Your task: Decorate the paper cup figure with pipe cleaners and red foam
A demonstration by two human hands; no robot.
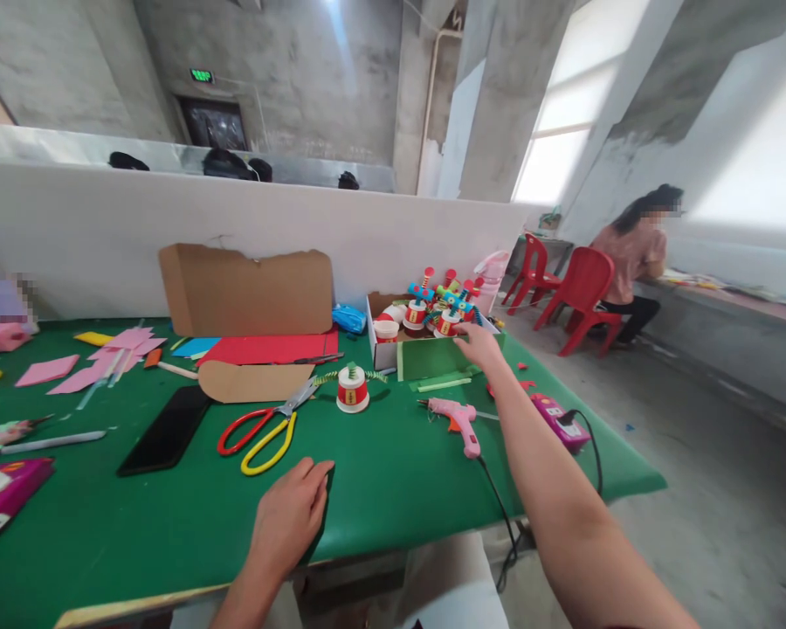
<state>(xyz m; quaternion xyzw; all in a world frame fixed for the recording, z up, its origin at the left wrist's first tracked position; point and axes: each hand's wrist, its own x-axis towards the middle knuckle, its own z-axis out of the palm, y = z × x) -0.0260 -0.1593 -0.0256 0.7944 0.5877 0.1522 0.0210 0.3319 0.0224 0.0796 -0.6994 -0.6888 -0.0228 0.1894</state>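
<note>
My right hand (479, 346) reaches into an open box (385, 354) at the back of the table. Its fingertips pinch at the rim of a red-and-white paper-cup figure (446, 324) with blue tube arms; part of the grip is hidden. My left hand (293, 505) rests on the green table near its front edge, fingers loosely curled, with nothing visible in it. Beyond it stands another red-and-white paper-cup figure (352, 390), upside down, with green zigzag paper arms. Scissors (281, 419) with red and yellow handles lie beside this cup, blades toward it.
A pink glue gun (457, 421) lies right of centre, its cord hanging over the front edge. A purple power strip (559, 421) sits at the right. Leftward are a black phone (165, 430), cardboard (255, 383) and pink paper pieces (108, 362). A person (635, 253) sits far right.
</note>
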